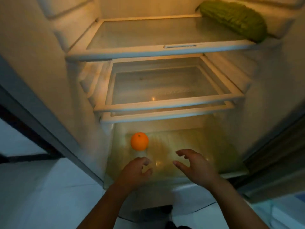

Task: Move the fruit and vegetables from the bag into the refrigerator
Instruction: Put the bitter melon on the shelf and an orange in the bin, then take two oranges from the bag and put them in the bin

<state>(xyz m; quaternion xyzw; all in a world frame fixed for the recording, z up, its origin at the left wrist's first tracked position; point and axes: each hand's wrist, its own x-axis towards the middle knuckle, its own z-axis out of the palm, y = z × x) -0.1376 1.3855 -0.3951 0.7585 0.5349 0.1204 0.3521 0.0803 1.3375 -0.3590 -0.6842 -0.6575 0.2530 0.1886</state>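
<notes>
The refrigerator stands open in front of me, lit from inside. An orange (pixel 139 141) sits at the back left of the clear bottom drawer (pixel 173 178). A long bumpy green vegetable (pixel 234 19) lies on the right side of the top glass shelf (pixel 148 52). My left hand (pixel 134 171) hovers over the drawer just in front of the orange, fingers loosely curled, holding nothing. My right hand (pixel 194 166) is spread over the middle of the drawer, fingers relaxed and empty. The bag is out of view.
Two glass shelves (pixel 165 105) sit below the top one with nothing on them. The refrigerator's side walls close in left and right. A pale tiled floor (pixel 41 195) lies at the lower left, and a dark object (pixel 158 210) shows at the bottom between my arms.
</notes>
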